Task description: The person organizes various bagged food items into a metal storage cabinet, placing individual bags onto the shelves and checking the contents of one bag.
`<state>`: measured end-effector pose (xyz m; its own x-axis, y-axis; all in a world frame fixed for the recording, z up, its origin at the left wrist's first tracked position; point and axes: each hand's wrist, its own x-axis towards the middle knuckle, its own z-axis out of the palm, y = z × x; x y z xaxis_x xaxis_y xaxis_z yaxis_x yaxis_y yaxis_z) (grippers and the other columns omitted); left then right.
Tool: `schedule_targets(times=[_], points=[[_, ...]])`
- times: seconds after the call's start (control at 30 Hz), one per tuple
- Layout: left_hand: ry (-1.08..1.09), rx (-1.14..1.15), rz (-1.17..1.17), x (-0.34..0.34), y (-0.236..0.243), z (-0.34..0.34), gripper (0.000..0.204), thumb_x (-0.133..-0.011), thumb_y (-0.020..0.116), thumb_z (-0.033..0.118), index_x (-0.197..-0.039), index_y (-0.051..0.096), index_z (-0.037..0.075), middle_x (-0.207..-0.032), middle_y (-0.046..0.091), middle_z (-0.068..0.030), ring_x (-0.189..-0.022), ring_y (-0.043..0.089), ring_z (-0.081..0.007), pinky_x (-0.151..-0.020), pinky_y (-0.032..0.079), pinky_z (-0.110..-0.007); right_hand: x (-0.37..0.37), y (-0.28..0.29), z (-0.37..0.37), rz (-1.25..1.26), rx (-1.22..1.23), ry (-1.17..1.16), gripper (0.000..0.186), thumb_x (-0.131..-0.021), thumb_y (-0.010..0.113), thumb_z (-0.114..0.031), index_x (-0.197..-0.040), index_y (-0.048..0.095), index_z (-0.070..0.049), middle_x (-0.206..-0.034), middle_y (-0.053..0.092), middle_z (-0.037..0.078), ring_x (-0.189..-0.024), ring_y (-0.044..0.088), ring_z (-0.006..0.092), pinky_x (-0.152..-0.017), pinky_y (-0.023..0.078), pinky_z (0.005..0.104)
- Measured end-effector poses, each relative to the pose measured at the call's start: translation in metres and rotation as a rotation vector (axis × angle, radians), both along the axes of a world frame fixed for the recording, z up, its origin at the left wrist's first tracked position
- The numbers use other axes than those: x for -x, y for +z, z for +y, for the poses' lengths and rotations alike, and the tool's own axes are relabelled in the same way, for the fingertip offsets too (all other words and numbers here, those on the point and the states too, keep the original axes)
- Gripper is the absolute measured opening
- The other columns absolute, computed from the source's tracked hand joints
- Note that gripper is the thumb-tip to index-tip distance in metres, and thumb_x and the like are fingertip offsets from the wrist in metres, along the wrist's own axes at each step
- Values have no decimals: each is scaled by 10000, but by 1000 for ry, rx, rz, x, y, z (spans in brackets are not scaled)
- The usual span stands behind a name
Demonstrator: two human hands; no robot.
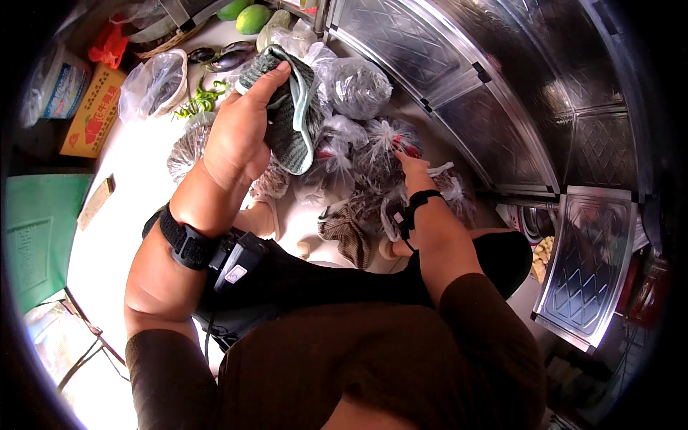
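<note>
Raised over the bags, my left hand [247, 118] grips a dark green-grey knitted cloth [290, 136] with a pale edge, thumb on top of it. My right hand [412, 165] is lower and to the right, its fingers closed at a clear plastic bag [383, 140] with red in it, fingertips partly hidden. Several other knotted bags [358, 86] of dark contents lie around both hands. A brown striped cloth [344, 233] lies below the bags, near my legs.
Eggplants [229, 57], green peppers [201, 100], green fruit [252, 19] and a bagged basket [154, 86] sit at the back left, beside an orange carton [93, 111]. A green board [39, 229] stands left. Metal cabinet panels [437, 64] line the right; another panel [584, 265] juts beside me.
</note>
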<state>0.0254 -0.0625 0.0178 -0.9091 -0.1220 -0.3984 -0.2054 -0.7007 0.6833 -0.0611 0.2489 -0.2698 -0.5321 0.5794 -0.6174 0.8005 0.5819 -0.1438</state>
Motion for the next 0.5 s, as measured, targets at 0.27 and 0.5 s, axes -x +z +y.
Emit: schedule_targets(times=[0.27,0.5], points=[[-10,35,5,1,-5,5,214,-778,542,179,-847,554,-22,-724,595,-92,-564,577,-181,-493,491,-302,-19,51,-51,365,398,-174,940,-593,732,-286,-1310,139,-155,-1278,288,148,-1168,287,305,-901,299,463],[4,39,-30,-1,-9,2,213,-782,535,181,-869,549,-13,-737,599,-88,-577,581,-185,-516,496,-311,-18,36,-31,379,492,-295,777,-654,660,-113,-1282,202,-117,-1197,378,157,-1057,410,300,-798,391,428]])
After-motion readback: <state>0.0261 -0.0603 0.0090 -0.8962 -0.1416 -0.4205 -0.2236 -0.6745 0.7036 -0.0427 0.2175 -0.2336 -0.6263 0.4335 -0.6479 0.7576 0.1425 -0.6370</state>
